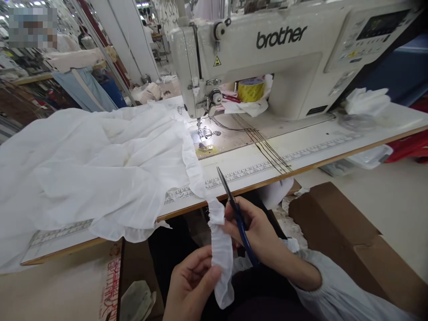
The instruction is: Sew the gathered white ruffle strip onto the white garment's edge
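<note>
A narrow white ruffle strip (222, 256) hangs over the table's front edge, running down from the large white fabric (100, 160) spread on the left of the table. My left hand (194, 283) pinches this strip near its lower end, thumb in front. Blue-handled scissors (240, 220) are in my right hand (259, 232), blades pointing up and away, their tips over the table edge. The fingers of that hand also touch the strip's right side higher up. Whether they grip the cloth too is hard to make out.
A Brother sewing machine (247, 53) stands across the table, its needle area lit. Yellow tape (250, 90) sits under its arm. Crumpled white cloth (368, 101) lies at the table's right. Cardboard (354, 240) is on the floor at right; a marked carton (67, 281) stands lower left.
</note>
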`<state>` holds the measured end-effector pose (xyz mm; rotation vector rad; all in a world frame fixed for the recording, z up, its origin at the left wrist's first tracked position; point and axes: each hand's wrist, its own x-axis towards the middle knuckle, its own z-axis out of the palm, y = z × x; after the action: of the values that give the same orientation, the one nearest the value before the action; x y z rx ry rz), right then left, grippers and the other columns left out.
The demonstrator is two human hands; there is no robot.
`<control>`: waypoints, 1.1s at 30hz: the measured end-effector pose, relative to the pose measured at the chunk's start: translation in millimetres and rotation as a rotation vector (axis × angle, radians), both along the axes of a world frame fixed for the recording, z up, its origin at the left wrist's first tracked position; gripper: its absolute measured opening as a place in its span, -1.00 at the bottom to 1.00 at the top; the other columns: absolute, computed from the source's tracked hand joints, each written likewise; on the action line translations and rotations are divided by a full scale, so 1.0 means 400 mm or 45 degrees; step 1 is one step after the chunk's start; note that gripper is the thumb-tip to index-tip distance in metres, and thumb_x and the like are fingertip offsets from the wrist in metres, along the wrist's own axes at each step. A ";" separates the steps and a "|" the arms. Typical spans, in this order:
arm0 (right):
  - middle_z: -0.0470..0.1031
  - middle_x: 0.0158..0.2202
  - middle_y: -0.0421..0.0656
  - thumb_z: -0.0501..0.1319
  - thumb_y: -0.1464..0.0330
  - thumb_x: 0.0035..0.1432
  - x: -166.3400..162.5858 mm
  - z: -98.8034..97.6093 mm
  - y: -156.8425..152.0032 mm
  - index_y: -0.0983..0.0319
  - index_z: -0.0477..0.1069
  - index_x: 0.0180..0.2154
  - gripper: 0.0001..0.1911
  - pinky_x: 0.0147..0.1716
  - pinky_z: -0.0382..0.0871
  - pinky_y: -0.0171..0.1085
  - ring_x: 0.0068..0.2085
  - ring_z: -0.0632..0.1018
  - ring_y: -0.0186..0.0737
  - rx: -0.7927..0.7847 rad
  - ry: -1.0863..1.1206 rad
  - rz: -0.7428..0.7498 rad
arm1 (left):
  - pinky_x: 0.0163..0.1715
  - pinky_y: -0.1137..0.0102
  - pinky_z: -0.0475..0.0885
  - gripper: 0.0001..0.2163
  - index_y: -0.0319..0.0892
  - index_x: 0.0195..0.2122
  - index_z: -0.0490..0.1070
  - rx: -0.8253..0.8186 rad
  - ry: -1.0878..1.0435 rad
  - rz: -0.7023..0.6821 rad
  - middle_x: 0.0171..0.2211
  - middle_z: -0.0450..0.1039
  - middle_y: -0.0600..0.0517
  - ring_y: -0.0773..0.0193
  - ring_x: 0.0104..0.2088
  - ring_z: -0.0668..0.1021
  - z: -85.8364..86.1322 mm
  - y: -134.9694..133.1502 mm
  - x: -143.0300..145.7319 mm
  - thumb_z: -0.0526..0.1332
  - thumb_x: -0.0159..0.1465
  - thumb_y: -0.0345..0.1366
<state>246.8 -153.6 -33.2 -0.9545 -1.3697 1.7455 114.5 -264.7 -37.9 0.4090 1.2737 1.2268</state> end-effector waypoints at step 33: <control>0.45 -0.12 -0.07 0.08 0.07 0.32 0.260 -0.008 -0.060 0.06 0.17 0.23 -0.49 -0.13 0.39 -0.16 -0.16 0.50 -0.10 0.108 -0.623 0.837 | -0.56 0.55 0.22 -0.63 -0.24 -0.37 0.59 -0.185 0.278 0.171 -0.61 0.41 0.07 0.44 -0.57 0.32 0.037 0.014 0.005 0.42 -0.02 0.00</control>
<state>350.8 -177.7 -36.4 -0.9905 -2.2510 1.9588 116.4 -259.0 -23.1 0.3638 1.5888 1.2160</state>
